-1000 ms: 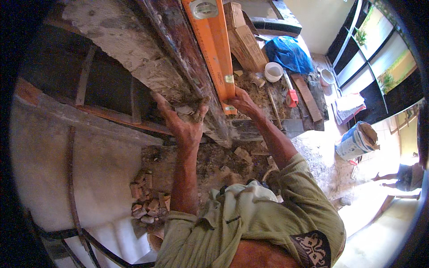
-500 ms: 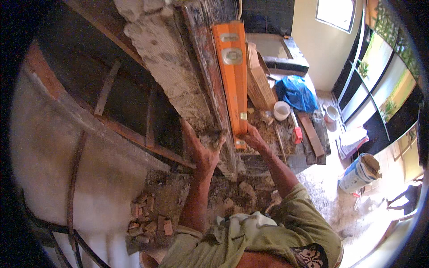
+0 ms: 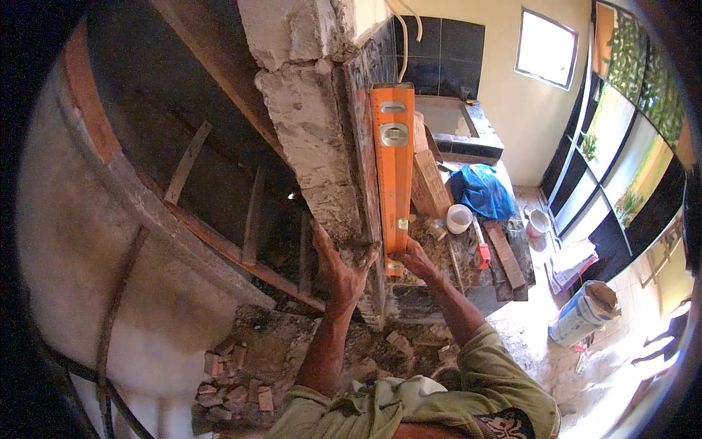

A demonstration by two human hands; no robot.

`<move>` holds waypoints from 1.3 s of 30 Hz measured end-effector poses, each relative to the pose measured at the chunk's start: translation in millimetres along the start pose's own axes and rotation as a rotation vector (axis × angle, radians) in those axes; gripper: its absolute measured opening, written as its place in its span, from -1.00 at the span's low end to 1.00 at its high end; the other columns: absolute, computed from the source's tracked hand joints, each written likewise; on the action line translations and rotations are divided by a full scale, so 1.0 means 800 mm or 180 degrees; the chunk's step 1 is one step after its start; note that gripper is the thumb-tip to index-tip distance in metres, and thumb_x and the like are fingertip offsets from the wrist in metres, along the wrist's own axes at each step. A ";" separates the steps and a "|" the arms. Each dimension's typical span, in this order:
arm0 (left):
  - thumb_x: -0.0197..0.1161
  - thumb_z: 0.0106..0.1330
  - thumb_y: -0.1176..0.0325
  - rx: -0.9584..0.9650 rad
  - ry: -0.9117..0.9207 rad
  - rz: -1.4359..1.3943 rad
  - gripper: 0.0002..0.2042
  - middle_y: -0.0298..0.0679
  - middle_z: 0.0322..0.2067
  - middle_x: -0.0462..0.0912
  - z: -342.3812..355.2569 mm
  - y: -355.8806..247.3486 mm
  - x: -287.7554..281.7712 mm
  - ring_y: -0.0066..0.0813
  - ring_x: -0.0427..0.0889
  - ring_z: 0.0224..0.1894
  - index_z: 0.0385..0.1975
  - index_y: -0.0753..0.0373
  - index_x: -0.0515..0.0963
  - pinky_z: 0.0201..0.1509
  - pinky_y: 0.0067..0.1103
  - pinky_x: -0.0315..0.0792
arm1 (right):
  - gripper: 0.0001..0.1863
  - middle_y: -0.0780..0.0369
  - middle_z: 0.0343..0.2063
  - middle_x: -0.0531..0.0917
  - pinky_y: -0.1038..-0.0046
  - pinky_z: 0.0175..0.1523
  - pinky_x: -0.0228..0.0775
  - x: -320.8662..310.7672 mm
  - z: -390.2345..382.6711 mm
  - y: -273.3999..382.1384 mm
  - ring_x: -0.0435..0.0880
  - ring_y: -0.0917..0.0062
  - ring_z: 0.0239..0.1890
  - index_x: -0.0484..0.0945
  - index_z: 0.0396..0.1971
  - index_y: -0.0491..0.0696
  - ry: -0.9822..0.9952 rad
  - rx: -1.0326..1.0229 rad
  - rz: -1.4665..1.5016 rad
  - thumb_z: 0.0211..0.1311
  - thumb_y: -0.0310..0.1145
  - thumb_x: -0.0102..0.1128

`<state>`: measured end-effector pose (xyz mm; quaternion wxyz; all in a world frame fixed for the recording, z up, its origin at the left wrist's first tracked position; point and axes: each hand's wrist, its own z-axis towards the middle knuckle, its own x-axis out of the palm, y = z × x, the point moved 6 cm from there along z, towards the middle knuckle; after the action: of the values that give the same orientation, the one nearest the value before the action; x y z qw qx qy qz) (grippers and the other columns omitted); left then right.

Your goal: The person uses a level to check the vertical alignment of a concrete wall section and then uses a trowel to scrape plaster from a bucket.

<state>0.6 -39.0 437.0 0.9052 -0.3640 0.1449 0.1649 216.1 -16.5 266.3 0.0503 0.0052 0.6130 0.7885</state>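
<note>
An orange spirit level [image 3: 391, 179] stands along a weathered dark board [image 3: 362, 146] at the edge of a rough masonry column [image 3: 300, 139]. My right hand [image 3: 418, 262] is closed on the level near its lower end. My left hand [image 3: 340, 276] grips the column's lower part, fingers on the far side and thumb by the board. Just right of the level are a tall piece of wood or carton [image 3: 428, 186], a blue plastic sheet [image 3: 479, 190], a white cup [image 3: 458, 218] and a red-and-white tool [image 3: 482, 254].
A tiled sink [image 3: 453, 121] sits under a window [image 3: 545, 47]. A white bucket [image 3: 585, 314] stands on the right floor, near another person's hand or limb [image 3: 654, 351] at the rim. Broken bricks [image 3: 234, 395] lie below; a black railing [image 3: 80, 373] is at left.
The view has tilted upward: the column, level and my hands now appear lower, and more of the wall, sink and window shows. Both hands keep their holds.
</note>
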 end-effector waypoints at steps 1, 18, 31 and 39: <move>0.54 -0.07 0.19 -0.0048 -0.0019 -0.0062 0.12 0.27 0.31 -0.06 0.000 -0.001 -0.003 0.23 0.04 0.34 0.35 0.43 -0.19 0.37 -0.12 0.06 | -0.62 0.35 -0.18 0.57 0.46 0.08 0.34 0.003 0.000 0.007 0.51 0.63 -0.09 0.46 -0.01 -0.10 0.0005 0.0039 -0.0092 0.18 -0.37 0.28; 0.56 -0.10 0.20 0.0051 -0.0117 -0.0050 0.10 0.24 0.22 0.12 0.000 -0.008 -0.009 0.21 0.23 0.24 0.35 0.40 -0.12 0.26 -0.18 0.25 | -0.62 0.33 -0.13 0.59 0.47 0.04 0.39 -0.003 0.001 -0.011 0.52 0.64 -0.09 0.45 0.05 -0.09 0.0178 -0.0068 -0.0237 0.30 -0.26 0.18; 0.53 -0.09 0.19 -0.0325 0.0167 0.0098 0.13 0.21 0.34 -0.06 -0.001 0.014 -0.006 0.12 -0.03 0.39 0.36 0.43 -0.19 0.44 -0.25 -0.07 | -0.63 0.31 -0.21 0.65 0.46 -0.01 0.44 -0.001 0.004 -0.003 0.58 0.61 -0.16 0.54 -0.05 -0.11 -0.0249 -0.0043 -0.0592 0.14 -0.33 0.32; 0.53 -0.07 0.15 -0.0217 0.0064 -0.0466 0.13 0.25 0.33 -0.05 -0.006 0.033 0.013 0.16 0.01 0.37 0.35 0.46 -0.19 0.43 -0.22 -0.02 | -0.66 0.34 -0.25 0.63 0.49 -0.03 0.41 -0.023 -0.031 0.024 0.55 0.67 -0.18 0.56 -0.12 -0.11 -0.0454 0.0076 -0.0025 0.17 -0.23 0.29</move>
<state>-1.7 -22.3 413.3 0.9004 -0.4059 0.1213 0.0995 231.1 -46.3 279.3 0.0970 0.0596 0.6173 0.7785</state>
